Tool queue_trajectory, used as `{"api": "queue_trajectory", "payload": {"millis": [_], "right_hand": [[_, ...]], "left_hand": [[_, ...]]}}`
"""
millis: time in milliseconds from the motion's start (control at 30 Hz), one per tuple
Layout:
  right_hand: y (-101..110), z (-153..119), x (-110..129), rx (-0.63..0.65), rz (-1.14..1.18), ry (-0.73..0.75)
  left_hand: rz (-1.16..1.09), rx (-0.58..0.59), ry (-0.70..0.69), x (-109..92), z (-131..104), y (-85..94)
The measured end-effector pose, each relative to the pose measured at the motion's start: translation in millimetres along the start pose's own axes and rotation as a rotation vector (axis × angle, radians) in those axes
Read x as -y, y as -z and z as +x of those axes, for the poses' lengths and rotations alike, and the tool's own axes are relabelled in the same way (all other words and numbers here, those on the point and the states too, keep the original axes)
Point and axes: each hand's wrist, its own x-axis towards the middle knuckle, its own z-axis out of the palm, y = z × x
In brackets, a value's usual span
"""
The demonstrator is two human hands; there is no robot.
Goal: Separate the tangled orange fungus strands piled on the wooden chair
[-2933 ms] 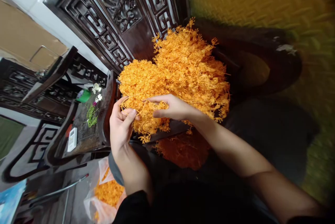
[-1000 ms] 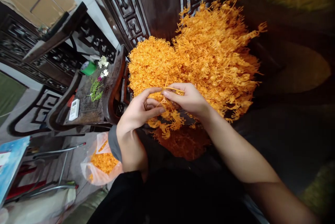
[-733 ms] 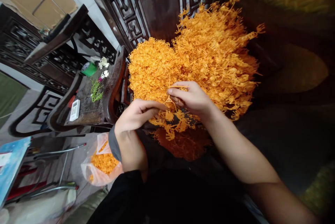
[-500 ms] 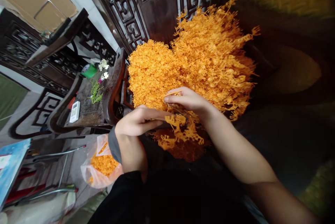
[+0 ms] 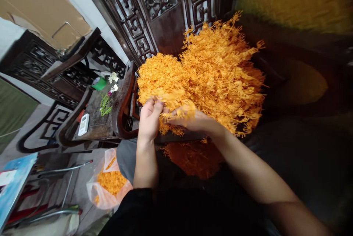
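The blurred sprig point(image 5: 188, 109) seems pinched by the left hand point(image 5: 149, 120), its length laid rightward over the right hand point(image 5: 198, 122), whose fingers are loosely outstretched.

I have a single view to work with, the head camera, looking from above the wearer's dark clothing point(image 5: 176, 215) forward and down along the bare forearms point(image 5: 248, 166) to the hands point(image 5: 150, 118). They sit close, near mid-frame, with the orange heap point(image 5: 220, 77) just beyond. My picture is wide and rolled, so the carved wooden back point(image 5: 169, 31) leans across the top; at lower left I look down onto the floor point(image 5: 84, 184) beside the plastic bag point(image 5: 110, 186). The right edge falls into darkness.
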Motion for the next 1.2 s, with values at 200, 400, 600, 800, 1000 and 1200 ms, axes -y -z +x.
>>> {"api": "queue_trajectory", "payload": {"millis": [200, 400, 600, 800, 1000, 1200], "right_hand": [[36, -14, 24, -0.389, -0.035, -0.003], [27, -28, 46, -0.432, -0.358, 0.357], [7, -29, 47, -0.862, -0.43, 0.595], [-1, -26, 38, -1.012, -0.067, 0.429], [-15, -14, 28, -1.022, 0.116, 0.417], [29, -9, 35, -1.126, 0.397, 0.602]], "left_hand": [[0.174, -0.071, -0.134, -6, 1, 3.2], [0.517, 0.009, -0.122, -10, -6, 2.8], [0.667, 0.055, -0.195, -15, -7, -1.5], [0.597, 0.099, -0.198, -13, -1, -3.9], [0.599, 0.094, -0.186, -13, 3, 4.4], [0.624, -0.249, -0.135, -8, 13, 50.5]]}}
